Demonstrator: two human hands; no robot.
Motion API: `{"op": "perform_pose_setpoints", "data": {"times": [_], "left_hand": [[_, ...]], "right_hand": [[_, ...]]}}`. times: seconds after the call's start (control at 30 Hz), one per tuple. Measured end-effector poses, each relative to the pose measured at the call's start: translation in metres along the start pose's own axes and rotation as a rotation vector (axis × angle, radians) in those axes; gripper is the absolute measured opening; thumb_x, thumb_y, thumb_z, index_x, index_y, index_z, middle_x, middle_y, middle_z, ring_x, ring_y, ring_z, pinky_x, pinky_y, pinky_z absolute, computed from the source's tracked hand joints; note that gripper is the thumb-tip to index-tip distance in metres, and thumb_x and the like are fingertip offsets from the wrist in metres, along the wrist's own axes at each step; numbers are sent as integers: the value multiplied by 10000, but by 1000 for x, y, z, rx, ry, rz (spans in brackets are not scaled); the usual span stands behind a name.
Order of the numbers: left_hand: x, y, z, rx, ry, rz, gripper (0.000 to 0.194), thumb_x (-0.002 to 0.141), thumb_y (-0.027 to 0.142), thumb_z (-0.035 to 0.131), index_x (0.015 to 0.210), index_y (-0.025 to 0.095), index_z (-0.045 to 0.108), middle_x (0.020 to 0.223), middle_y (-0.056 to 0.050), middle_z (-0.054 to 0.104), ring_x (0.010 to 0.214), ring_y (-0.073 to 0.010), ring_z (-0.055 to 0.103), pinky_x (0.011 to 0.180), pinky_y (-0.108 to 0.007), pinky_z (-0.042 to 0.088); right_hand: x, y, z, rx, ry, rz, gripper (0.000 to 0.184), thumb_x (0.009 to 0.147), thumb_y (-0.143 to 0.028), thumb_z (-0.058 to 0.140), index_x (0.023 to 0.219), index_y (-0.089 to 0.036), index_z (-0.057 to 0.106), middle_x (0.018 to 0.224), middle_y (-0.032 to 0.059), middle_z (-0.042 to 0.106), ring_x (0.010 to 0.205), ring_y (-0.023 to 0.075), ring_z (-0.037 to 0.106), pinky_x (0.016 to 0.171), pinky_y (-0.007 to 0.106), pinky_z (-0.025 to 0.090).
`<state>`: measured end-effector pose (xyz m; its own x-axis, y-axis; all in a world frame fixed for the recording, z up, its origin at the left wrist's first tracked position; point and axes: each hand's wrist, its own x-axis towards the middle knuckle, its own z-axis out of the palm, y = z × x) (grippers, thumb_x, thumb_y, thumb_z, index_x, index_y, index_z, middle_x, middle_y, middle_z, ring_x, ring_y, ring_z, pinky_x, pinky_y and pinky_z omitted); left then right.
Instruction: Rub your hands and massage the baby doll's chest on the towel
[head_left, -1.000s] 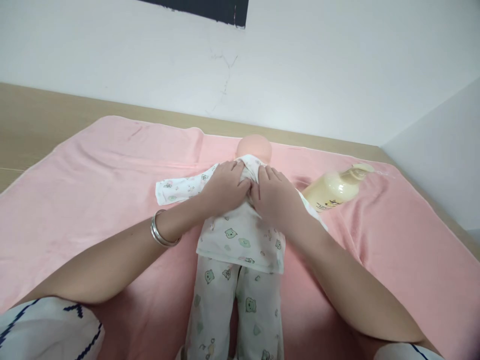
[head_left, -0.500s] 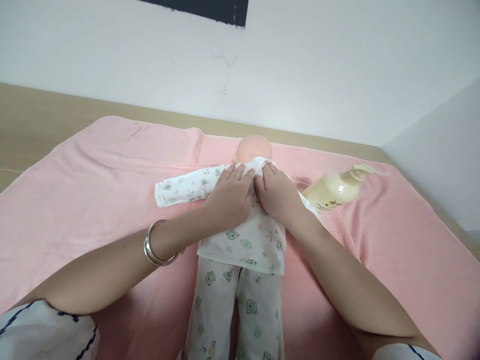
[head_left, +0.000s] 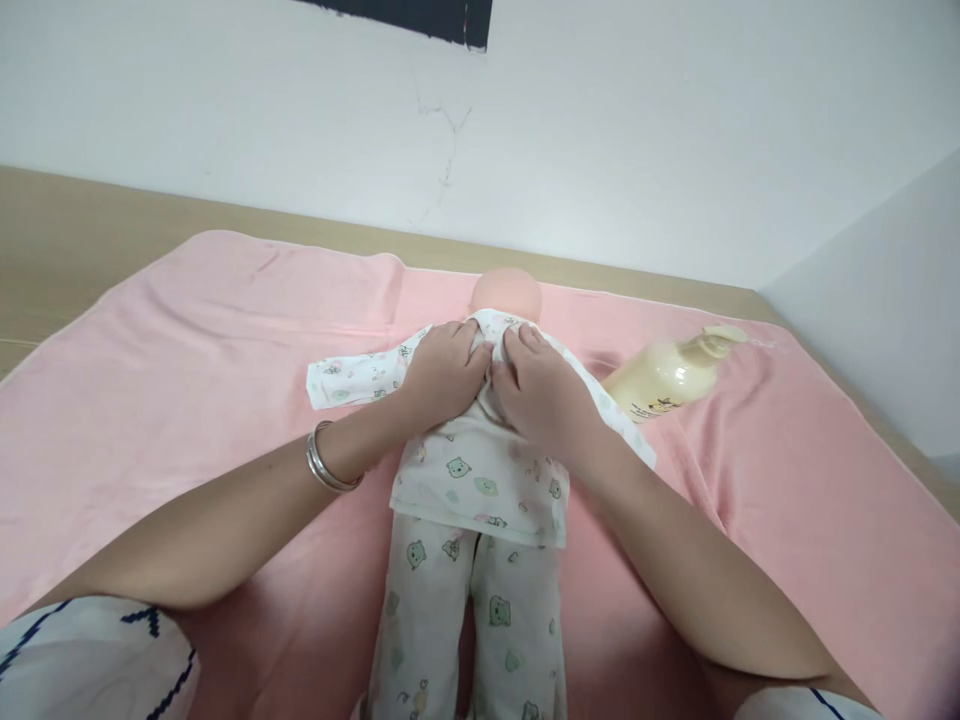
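A baby doll lies on a pink blanket, its bald head toward the wall. It is dressed in a white shirt with small green animal prints and matching trousers. On the left side of the shirt's chest rests my left hand, fingers curled into the bunched cloth. My right hand pinches the fabric just beside it. The cloth gathers in folds between my thumbs. The doll's sleeve stretches out flat to the left; my right forearm partly covers the other one.
A pale yellow pump bottle lies tilted on the blanket, right of the doll. Behind the blanket run a wooden surface and a white wall with a dark patch at the top.
Both hands have shifted slightly down and left on the shirt's chest, moving a little apart. More of the collar shows and the cloth between my hands is more bunched.
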<state>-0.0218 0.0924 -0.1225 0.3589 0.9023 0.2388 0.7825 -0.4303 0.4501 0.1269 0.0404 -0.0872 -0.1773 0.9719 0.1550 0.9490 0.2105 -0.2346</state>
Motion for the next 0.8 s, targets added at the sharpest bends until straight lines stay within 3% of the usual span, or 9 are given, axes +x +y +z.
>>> {"op": "perform_pose_setpoints", "data": {"times": [0.13, 0.47, 0.63, 0.8], "left_hand": [[-1, -1, 5, -23, 31, -6, 443, 1043, 299, 274, 1192, 112, 647, 1134, -180, 730, 1130, -323, 660, 1070, -506, 516], [0, -5, 5, -7, 36, 15, 467, 1056, 295, 280, 1256, 107, 658, 1176, -168, 742, 1190, -304, 672, 1119, -491, 513], [-7, 3, -4, 33, -24, 68, 472, 1066, 302, 271, 1230, 88, 658, 1262, -199, 717, 1262, -325, 632, 1161, -520, 484], [-26, 23, -16, -16, -18, 65, 486, 1086, 298, 254, 1361, 83, 593, 1460, -204, 626, 1388, -323, 547, 1228, -516, 437]], "right_hand": [[11, 11, 7, 29, 62, 57, 596, 1045, -346, 362, 1484, 11, 548, 1633, 301, 499, 1543, 424, 477, 1254, 615, 410], [10, 9, 8, -3, 41, 70, 618, 1043, -358, 337, 1500, 19, 515, 1634, 303, 497, 1557, 417, 460, 1259, 599, 392], [13, 9, -6, 37, -23, 124, 492, 1038, -402, 361, 1342, -106, 611, 1434, 231, 672, 1304, 399, 651, 1078, 530, 521], [17, 11, -15, 75, -68, 198, 480, 1048, -451, 390, 1367, -141, 573, 1318, 207, 736, 1164, 379, 713, 977, 494, 558]]}}
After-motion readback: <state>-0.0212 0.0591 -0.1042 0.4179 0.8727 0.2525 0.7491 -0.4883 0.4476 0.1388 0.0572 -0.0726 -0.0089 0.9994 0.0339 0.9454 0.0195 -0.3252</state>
